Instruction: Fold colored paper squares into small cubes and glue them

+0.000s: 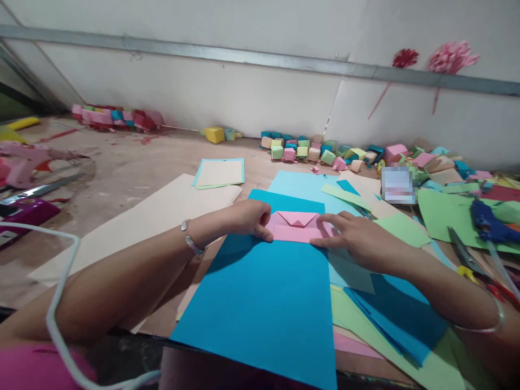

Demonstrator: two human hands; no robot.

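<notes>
Pink folded paper [292, 233] lies flat on a blue sheet [264, 303], its long axis running left to right between the two hands, with a triangular flap [298, 218] at its far edge pointing toward the person. Both hands are about equally near, one at each short end. The left hand's [247, 219] grip looks closed, thumb against bent fingers, pinching the left end. The right hand's [361, 241] grip is part open, thumb at the near edge and forefinger at the far edge, touching the right end rather than clasping it. Around the blue sheet, a cream sheet [142, 227] spreads leftward over the table [162, 151]; scissors [463, 252] and a blue glue gun [489, 222] lie to the right, and small paper cubes [303, 149] line the far side.
</notes>
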